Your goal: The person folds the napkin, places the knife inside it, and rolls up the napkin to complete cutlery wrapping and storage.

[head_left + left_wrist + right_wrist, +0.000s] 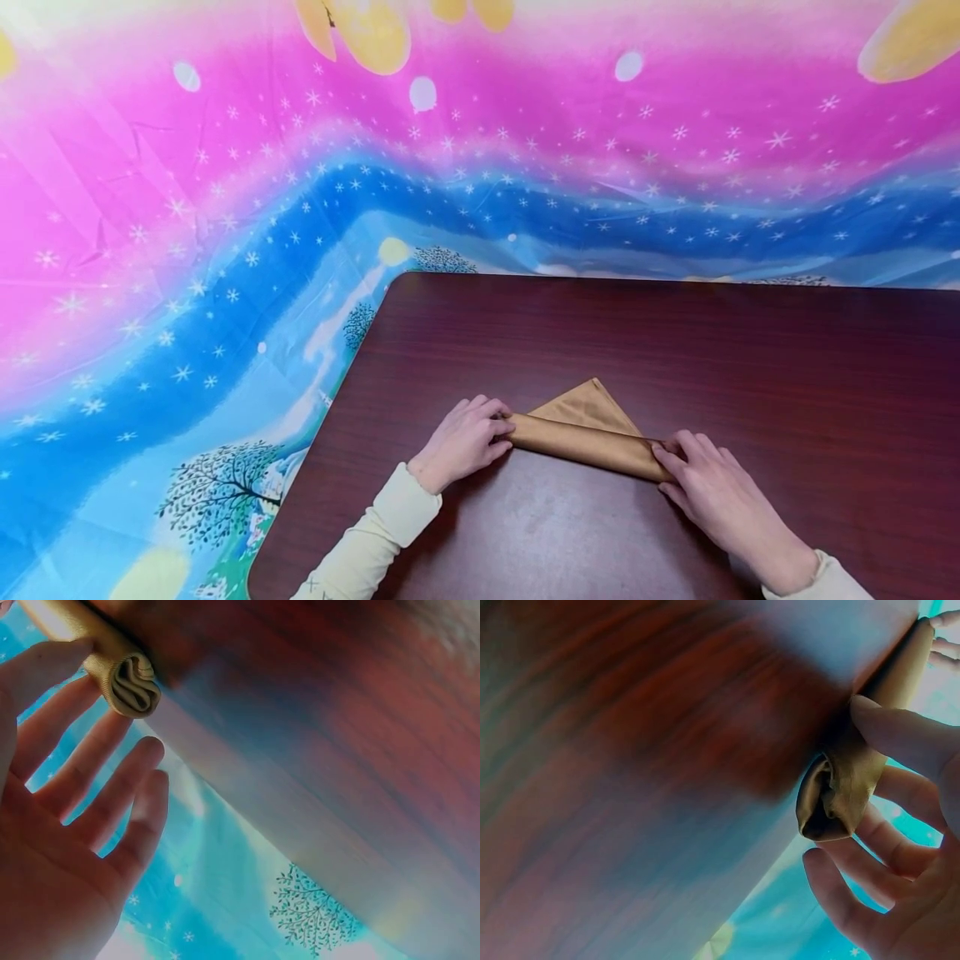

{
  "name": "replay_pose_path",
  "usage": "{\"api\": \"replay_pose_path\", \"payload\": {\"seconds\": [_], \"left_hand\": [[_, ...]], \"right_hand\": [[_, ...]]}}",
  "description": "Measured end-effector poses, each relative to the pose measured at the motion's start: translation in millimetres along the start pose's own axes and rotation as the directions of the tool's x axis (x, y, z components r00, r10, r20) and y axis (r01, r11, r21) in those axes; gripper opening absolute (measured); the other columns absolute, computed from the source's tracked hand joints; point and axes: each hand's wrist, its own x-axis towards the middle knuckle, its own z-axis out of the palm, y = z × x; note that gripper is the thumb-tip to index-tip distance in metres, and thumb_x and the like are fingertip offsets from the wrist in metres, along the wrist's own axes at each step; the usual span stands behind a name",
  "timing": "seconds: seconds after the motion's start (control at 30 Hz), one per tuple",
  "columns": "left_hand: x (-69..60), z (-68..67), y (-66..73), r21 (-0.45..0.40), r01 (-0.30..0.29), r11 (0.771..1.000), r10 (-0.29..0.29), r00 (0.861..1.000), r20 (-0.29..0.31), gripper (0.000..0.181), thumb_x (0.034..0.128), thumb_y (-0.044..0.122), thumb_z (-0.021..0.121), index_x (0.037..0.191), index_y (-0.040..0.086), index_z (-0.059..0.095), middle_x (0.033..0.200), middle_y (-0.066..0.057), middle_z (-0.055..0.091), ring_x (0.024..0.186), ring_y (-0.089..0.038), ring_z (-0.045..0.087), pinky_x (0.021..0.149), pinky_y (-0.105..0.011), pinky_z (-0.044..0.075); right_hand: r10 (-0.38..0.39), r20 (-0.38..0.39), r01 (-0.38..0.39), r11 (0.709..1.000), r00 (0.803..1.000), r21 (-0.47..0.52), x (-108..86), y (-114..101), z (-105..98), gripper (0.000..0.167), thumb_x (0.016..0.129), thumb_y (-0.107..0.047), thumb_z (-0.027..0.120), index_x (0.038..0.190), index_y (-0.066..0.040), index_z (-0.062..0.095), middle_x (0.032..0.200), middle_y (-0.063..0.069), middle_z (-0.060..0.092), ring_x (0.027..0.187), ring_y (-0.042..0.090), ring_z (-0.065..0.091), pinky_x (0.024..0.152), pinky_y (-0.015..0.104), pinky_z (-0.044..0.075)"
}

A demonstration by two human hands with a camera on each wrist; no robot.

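A gold satin cloth napkin (585,445) is rolled into a tube, and a flat triangular corner of it points away across the table. My left hand (467,442) pinches the tube's left end between thumb and fingers. In the left wrist view, the spiral layers of the rolled napkin (135,686) show at that end, with the outer fingers spread apart from it. At the other end, my right hand (720,496) holds the roll, its thumb (900,735) on the near side and fingers behind. The napkin's right end (836,791) looks looser, with a hollow fold.
The dark reddish-brown wooden table (825,375) has a rounded far-left corner and lies under the napkin. Behind it and along its left side hangs a printed backdrop (525,125) in pink and blue with snowflakes and trees.
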Motion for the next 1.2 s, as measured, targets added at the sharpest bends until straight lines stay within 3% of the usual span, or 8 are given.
{"api": "replay_pose_path", "payload": {"seconds": [0.27, 0.6, 1.2], "left_hand": [[-1.0, 0.4, -2.1, 0.005, 0.006, 1.000, -0.006, 1.000, 0.012, 0.029, 0.0751, 0.039, 0.080, 0.101, 0.026, 0.076, 0.109, 0.009, 0.067, 0.094, -0.013, 0.059, 0.074, -0.029, 0.045], [1.5, -0.1, -2.9, 0.014, 0.031, 0.999, -0.032, 0.997, 0.067, 0.029, 0.0779, 0.034, 0.079, 0.104, 0.023, 0.071, 0.107, 0.010, 0.066, 0.097, -0.012, 0.062, 0.080, -0.031, 0.048], [2.2, 2.6, -4.3, 0.052, -0.013, 0.999, 0.011, 0.999, 0.035, 0.019, 0.0794, 0.023, 0.073, 0.095, 0.019, 0.064, 0.092, 0.008, 0.064, 0.076, -0.008, 0.064, 0.065, -0.030, 0.044]], "right_hand": [[0.006, -0.007, -0.006, 1.000, 1.000, 0.011, -0.3, 0.3, 0.8, 0.047, 0.059, -0.018, 0.088, 0.100, -0.005, 0.072, 0.092, 0.002, 0.056, 0.077, 0.018, 0.053, 0.056, 0.032, 0.040], [0.015, -0.021, -0.014, 0.999, 1.000, 0.033, -0.6, 1.1, 1.7, 0.046, 0.059, -0.013, 0.088, 0.101, -0.003, 0.072, 0.095, 0.008, 0.062, 0.080, 0.023, 0.060, 0.063, 0.040, 0.050], [-0.020, -0.050, 0.020, 1.000, 0.999, 0.010, -0.1, 2.2, 4.6, 0.036, 0.062, -0.010, 0.082, 0.095, -0.003, 0.069, 0.085, 0.006, 0.063, 0.074, 0.023, 0.061, 0.061, 0.041, 0.051]]}}
